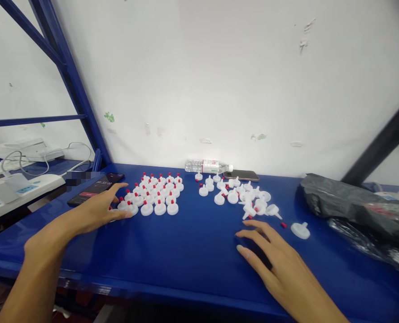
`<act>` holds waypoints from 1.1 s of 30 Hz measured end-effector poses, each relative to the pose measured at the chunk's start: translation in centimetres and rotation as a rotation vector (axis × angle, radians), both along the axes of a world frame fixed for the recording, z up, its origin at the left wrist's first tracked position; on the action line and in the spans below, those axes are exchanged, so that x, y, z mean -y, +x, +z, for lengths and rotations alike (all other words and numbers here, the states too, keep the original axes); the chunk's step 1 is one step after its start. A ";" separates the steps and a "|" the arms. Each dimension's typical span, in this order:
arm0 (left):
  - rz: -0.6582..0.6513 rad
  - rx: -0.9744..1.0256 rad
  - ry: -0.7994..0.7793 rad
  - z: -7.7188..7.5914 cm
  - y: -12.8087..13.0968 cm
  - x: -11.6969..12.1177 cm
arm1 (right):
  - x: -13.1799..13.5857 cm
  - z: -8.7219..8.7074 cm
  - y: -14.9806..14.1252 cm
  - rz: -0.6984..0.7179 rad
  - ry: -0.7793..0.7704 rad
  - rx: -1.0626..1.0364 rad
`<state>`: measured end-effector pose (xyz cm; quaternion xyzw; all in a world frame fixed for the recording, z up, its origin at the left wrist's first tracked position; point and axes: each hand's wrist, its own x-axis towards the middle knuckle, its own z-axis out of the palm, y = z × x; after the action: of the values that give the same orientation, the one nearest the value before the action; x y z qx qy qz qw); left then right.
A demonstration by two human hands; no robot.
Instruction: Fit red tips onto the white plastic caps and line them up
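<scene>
My left hand (94, 208) is at the left edge of a block of white nozzle caps with red tips (159, 208), which stand upright in rows. Its thumb and fingers are spread around the block's left end, with the thumb at a front cap; part of that end is hidden behind the hand. My right hand (269, 251) is over the table with fingers apart and nothing between them. Just beyond it lies a loose heap of white nozzle caps (233, 196), some tipped over, with small red tips among them. A single nozzle cap (300, 230) and a loose red tip (283, 225) lie to the right.
At the back, a clear plastic bottle (206, 166) lies on its side beside a phone (243, 175). A second phone (94, 188) showing a timer lies behind my left hand. Grey plastic bags (354, 206) are on the right, a white power strip (34, 186) on the left.
</scene>
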<state>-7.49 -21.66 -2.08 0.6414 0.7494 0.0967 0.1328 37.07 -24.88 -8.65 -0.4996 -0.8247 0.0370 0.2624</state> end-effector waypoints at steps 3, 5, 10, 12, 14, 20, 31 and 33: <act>0.011 -0.033 -0.007 0.3 0.0 0.6 | 0.0 0.0 0.0 0.006 0.005 -0.006; 0.012 -0.044 0.023 0.7 0.4 1.2 | 0.0 -0.1 -0.1 0.003 -0.003 -0.007; -0.014 -0.088 0.227 1.8 1.9 2.0 | 0.0 -0.1 0.0 0.006 -0.036 0.000; -0.029 -0.119 0.251 1.7 2.3 1.6 | 0.0 -0.1 0.0 0.008 -0.045 0.003; -0.068 -0.151 0.278 1.4 2.6 1.1 | 0.0 0.0 0.0 0.007 -0.046 0.005; -0.236 -0.161 0.536 0.9 6.5 1.0 | -0.1 0.1 -0.2 -0.025 0.040 -0.041; -0.722 -0.021 0.405 -1.3 22.0 3.2 | -1.8 0.6 6.7 -0.439 0.328 -0.080; -0.775 -0.044 0.344 -2.1 23.4 3.6 | -1.8 0.3 7.3 -0.468 0.280 -0.074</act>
<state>15.93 -25.24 -4.22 0.8905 0.4283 0.1497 0.0342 44.36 -23.05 -8.32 -0.6339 -0.6737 -0.1205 0.3603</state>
